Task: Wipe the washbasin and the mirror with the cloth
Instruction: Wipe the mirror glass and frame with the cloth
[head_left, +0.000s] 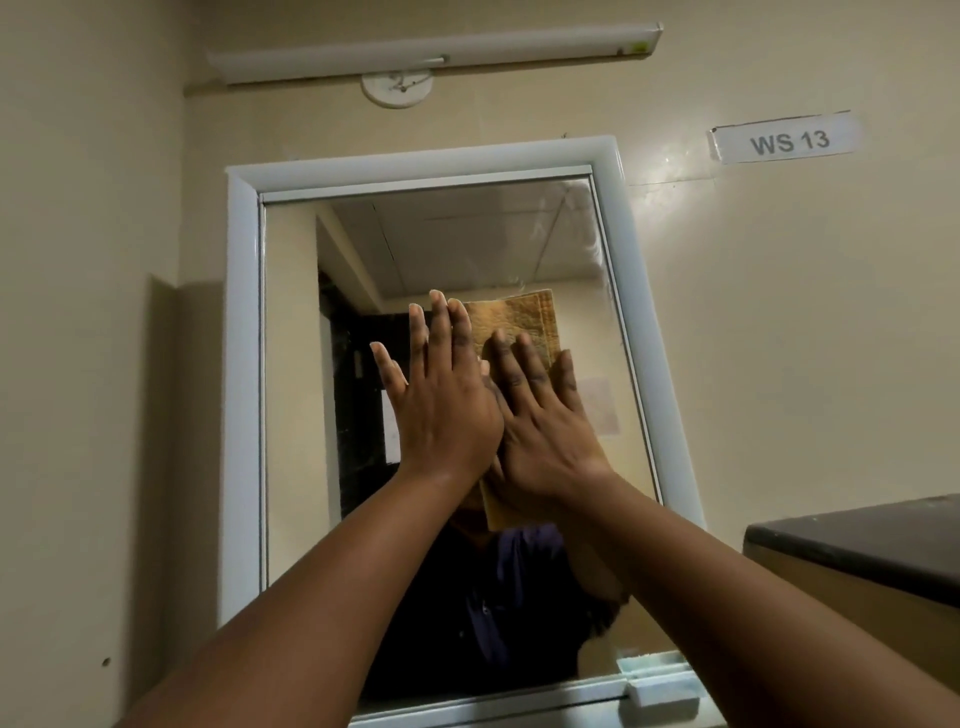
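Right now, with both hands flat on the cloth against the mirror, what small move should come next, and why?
Probably slide the cloth up and toward the right. Both the left hand and right hand press it mid-glass, while smears show near the upper right corner of the mirror, above the cloth.

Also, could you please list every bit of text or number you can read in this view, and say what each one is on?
"WS 13": on the label stuck to the wall right of the mirror.
Yellow sticker on the tube light's right end: too small to read.
Papers reflected in the mirror: too blurred to read.
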